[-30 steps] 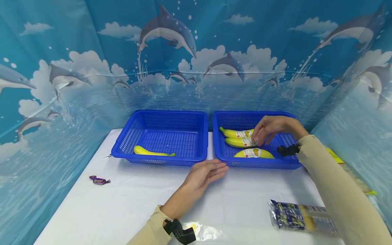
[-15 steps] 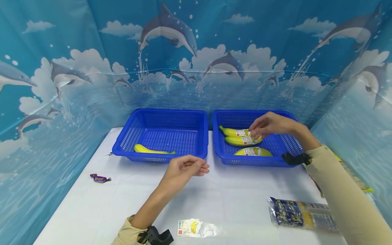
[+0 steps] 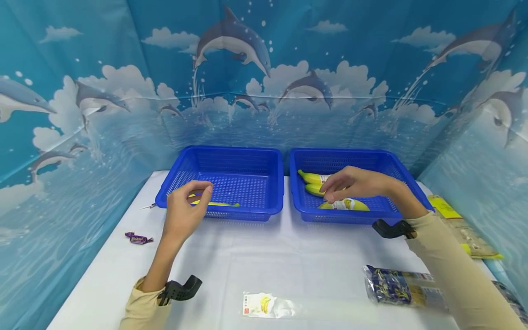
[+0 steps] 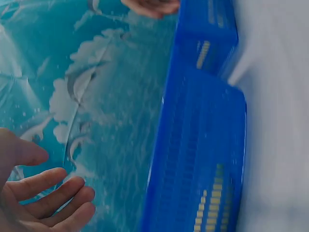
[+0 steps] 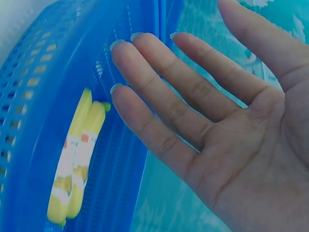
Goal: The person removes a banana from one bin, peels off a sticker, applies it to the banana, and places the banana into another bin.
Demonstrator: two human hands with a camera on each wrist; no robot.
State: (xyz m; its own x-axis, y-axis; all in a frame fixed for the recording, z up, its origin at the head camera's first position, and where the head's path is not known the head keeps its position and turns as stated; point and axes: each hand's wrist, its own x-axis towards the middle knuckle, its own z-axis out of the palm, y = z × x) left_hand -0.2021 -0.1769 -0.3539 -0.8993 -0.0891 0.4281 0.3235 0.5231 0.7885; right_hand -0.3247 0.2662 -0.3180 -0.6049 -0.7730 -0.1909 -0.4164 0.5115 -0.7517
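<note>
My left hand (image 3: pixel 184 214) is held over the front left corner of the left blue basket (image 3: pixel 272 211), fingers loosely bent and holding nothing. Partly behind it, one yellow banana (image 3: pixel 224 204) without a visible label lies along that basket's front wall. My right hand (image 3: pixel 360 184) hovers over the right blue basket (image 3: pixel 295 208). Its fingers are spread and relaxed in the right wrist view, with nothing in the palm. Below it are a labelled banana at the back (image 3: pixel 308 177), a second beside it (image 3: pixel 314 189), and a third nearer the front (image 3: pixel 360 206).
A flat clear wrapper with a banana label (image 3: pixel 264 305) lies on the white table near me. Dark blue and clear packets (image 3: pixel 387 285) lie at the right front, and a yellow-ended bag (image 3: pixel 449 213) at the right edge. A purple wrapped candy (image 3: pixel 139 239) sits at left.
My left hand has swung left, from between the baskets to the left basket's front corner. My right hand has lifted off the labelled bananas, shifting slightly left and toward me.
</note>
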